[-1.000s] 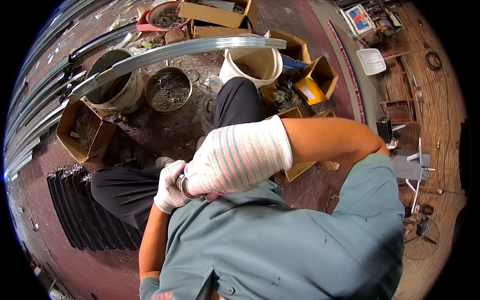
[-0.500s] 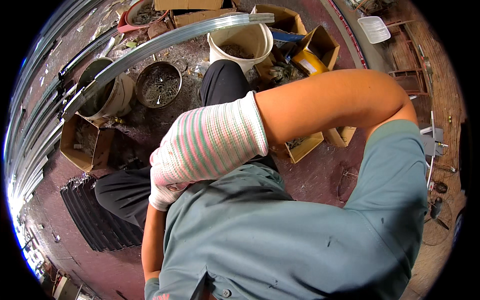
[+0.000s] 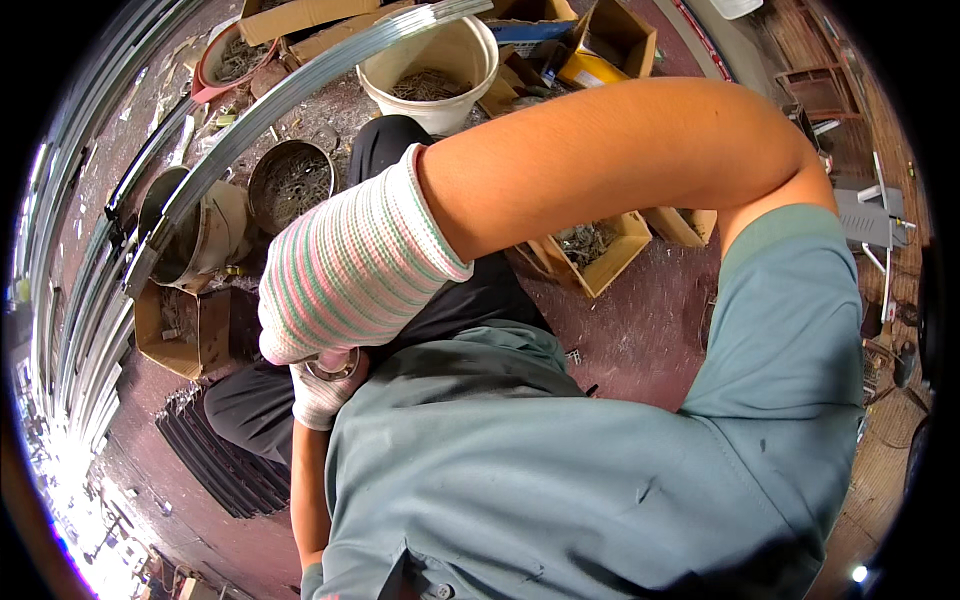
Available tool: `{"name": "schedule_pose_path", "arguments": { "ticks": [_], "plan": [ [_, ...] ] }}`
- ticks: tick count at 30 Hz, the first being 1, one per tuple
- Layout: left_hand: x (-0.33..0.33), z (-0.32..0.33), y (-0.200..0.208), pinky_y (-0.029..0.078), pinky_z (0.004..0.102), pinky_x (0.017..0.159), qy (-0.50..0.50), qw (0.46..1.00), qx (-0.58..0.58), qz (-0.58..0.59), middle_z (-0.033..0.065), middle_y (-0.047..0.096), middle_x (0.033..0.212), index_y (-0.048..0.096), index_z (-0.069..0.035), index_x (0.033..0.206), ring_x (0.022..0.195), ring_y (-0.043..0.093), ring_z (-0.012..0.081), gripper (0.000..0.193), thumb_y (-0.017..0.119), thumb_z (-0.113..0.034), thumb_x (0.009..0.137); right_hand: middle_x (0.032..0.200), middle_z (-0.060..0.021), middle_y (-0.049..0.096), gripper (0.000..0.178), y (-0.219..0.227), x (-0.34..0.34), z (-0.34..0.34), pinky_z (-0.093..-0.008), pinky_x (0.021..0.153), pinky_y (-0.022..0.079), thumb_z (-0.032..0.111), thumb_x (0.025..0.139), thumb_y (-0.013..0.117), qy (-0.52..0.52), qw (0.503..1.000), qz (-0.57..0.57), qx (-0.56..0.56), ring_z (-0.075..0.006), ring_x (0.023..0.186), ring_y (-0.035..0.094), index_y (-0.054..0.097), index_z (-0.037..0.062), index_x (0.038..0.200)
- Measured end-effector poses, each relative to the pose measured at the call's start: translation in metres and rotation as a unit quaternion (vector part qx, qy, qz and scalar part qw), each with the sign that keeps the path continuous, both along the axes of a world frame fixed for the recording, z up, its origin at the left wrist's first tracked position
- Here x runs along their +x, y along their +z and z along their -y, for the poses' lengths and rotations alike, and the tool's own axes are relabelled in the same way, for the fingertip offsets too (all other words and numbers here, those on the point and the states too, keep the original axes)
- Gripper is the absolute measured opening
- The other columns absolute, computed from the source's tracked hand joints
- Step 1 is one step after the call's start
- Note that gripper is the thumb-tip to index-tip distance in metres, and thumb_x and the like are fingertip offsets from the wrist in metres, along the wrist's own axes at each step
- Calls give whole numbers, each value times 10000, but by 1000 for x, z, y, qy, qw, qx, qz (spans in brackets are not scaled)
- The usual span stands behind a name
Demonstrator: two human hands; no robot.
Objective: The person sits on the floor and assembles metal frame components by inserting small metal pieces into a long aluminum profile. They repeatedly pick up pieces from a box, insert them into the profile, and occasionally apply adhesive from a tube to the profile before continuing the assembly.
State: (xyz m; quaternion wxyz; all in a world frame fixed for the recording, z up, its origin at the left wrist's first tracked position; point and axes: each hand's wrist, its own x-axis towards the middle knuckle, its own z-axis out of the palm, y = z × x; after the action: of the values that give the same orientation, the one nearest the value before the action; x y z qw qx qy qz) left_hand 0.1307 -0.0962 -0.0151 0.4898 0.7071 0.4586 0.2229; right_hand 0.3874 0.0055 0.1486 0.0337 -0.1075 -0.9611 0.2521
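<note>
My right hand (image 3: 350,270) wears a glove striped in pink, green and white. Its back faces the camera and its fingers curl down at my lap. Just under it is my left hand (image 3: 318,397) in a white glove, mostly covered by the right one. Between the two gloves sits a small round metal part (image 3: 335,366), of which only a shiny rim shows. Both hands close around it, close to my teal shirt and above my dark trousers.
A white bucket (image 3: 432,55) of small metal pieces stands ahead. To the left are a round metal pot (image 3: 290,185) and a bucket (image 3: 195,235). Open cardboard boxes (image 3: 592,250) lie on the reddish floor, long curved metal strips (image 3: 300,90) run across, and a black ribbed mat (image 3: 220,460) lies at the lower left.
My head has dropped closer, so my right arm fills more of the view. Both hands stay together at my lap on the metal part, now nearer my chest.
</note>
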Motion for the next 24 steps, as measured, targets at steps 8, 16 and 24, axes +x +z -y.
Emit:
{"name": "schedule_pose_path", "arguments": {
  "ticks": [8,16,24],
  "plan": [
    [33,-10,26,517,335,791,-50,997,-16,-53,48,685,878,673,-36,1047,822,646,168,340,732,-9,713,821,-134,677,220,-14,32,9,-450,698,549,259,882,701,-43,999,-31,14,-367,795,689,632,60,945],
    [43,-17,15,559,310,785,24,999,-14,20,88,726,934,680,-21,1032,852,693,160,397,865,-70,684,880,-109,669,255,-54,49,22,-372,714,548,260,865,750,-163,942,-278,-97,-303,828,694,635,57,967],
    [28,1,12,541,301,848,110,984,-86,115,16,701,988,664,-30,1101,921,628,88,447,870,-97,710,969,-133,708,292,-83,-6,55,-347,774,560,194,880,774,-233,863,-394,-213,-277,869,708,684,20,1096]
  ]
}}
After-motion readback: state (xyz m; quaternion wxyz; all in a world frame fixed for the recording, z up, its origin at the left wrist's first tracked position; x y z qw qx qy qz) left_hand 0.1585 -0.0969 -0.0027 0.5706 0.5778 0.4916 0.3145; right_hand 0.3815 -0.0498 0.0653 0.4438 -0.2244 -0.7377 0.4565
